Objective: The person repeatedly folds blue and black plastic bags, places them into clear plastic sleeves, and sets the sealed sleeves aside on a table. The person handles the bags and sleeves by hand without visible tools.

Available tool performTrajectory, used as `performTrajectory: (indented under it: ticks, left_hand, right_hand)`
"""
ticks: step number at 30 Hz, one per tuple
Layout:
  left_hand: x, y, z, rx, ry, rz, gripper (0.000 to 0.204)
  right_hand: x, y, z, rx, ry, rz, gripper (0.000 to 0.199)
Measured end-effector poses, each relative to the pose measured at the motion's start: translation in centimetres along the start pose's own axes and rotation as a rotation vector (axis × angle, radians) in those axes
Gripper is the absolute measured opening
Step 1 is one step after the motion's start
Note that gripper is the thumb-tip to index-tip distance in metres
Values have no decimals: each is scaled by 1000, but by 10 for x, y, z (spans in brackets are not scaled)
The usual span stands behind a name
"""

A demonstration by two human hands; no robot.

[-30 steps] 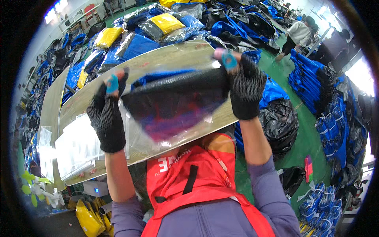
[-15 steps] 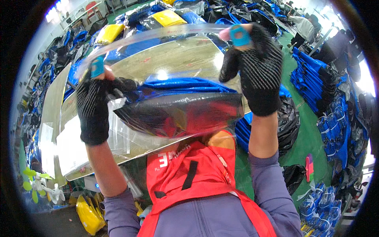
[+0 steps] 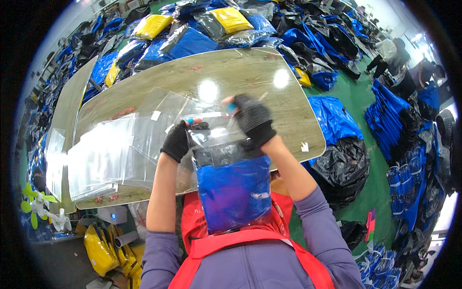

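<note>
So the person has a clear plastic bag with a folded blue and black item inside [image 3: 234, 190], held up vertical in front of their red apron [image 3: 211, 241], just off the near edge of the shiny wooden table [image 3: 216, 72]. The long axis runs straight up and down: open mouth at the top, blue bulk hanging below toward the chest.

The left hand [image 3: 177, 140] in its black fingerless glove is pinching the top left corner of the bag mouth. The right hand [image 3: 253, 119], same kind of glove, is clamped on the top right corner and sits a bit higher and further out over the table. Both sets of fingers are closed on the film, nothing loose.

A stack of empty clear plastic bags [image 3: 103, 159] lies flat on the table, nearer the left hand. Heaps of bagged blue, black and yellow goods [image 3: 192, 24] are piled beyond the table.
</note>
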State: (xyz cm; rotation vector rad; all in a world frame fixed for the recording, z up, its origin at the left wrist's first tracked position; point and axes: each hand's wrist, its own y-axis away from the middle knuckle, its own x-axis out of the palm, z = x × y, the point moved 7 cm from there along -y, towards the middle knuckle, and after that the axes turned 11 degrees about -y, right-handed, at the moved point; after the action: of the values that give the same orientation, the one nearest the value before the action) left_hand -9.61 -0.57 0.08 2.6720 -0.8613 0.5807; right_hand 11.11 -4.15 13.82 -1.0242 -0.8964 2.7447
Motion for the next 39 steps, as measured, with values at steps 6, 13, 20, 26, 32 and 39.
performTrajectory:
  ticks: [6, 13, 20, 26, 32, 39]
  left_hand:
    - [13, 19, -21, -26, -290, -216, 40]
    - [34, 36, -41, 27, -178, -18, 39]
    - [9, 40, -66, 10, -603, -314, 39]
    - [7, 53, -58, -80, -26, -162, 49]
    - [23, 53, -65, -60, -467, -424, 58]
    - [56, -15, -43, -134, -644, 32, 53]
  right_hand:
    - [100, -17, 9, -192, 186, 519, 19]
    - [-8, -94, 1, -116, 566, 329, 16]
    - [-99, -18, -81, 419, -367, 43, 17]
    - [-33, 81, -108, 933, -1151, 202, 49]
    - [-58, 83, -77, 1027, -1228, 254, 53]
    - [-66, 89, -96, 1066, -1092, -4, 49]
